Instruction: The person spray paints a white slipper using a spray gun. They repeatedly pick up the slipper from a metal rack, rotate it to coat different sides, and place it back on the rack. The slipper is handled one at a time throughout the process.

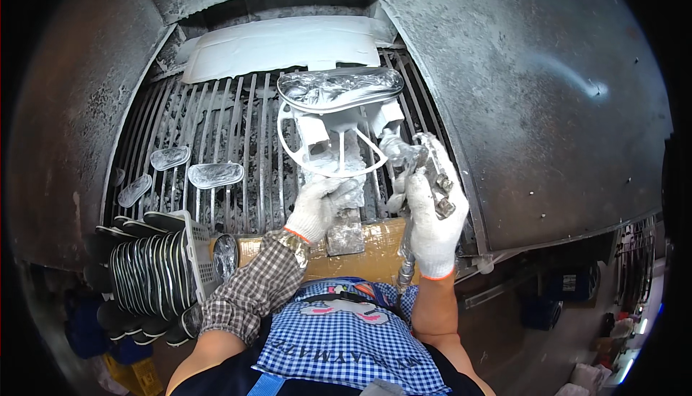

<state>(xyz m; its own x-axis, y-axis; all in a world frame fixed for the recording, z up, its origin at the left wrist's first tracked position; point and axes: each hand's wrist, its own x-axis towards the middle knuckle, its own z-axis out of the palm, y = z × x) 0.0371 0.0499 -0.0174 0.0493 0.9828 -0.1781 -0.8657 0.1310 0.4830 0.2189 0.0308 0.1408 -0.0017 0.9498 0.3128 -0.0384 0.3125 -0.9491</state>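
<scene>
My left hand (pixel 315 207), in a white knitted glove, is closed around the coated lower part of a white stand, under its ring. The stand (pixel 342 152) has a spoked ring and blocky white brackets. On top of it rests an oval sole-shaped piece (pixel 340 89) with crinkled silver film and a white rim. My right hand (pixel 435 212), also gloved, grips a spray gun (pixel 411 154) crusted with white, just right of the ring. A hose (pixel 406 270) hangs below that hand. The stand hides part of my left fingers.
Metal grate bars (pixel 249 144) crusted with white lie beneath, between booth walls (pixel 548 108). Several silver ovals (pixel 216 175) lie on the left. A white basket (pixel 203 252) of dark, pale-edged soles (pixel 151 270) stands nearer. Brown taped cardboard (pixel 378 245) covers the front edge; a white sheet (pixel 281 46) lies behind.
</scene>
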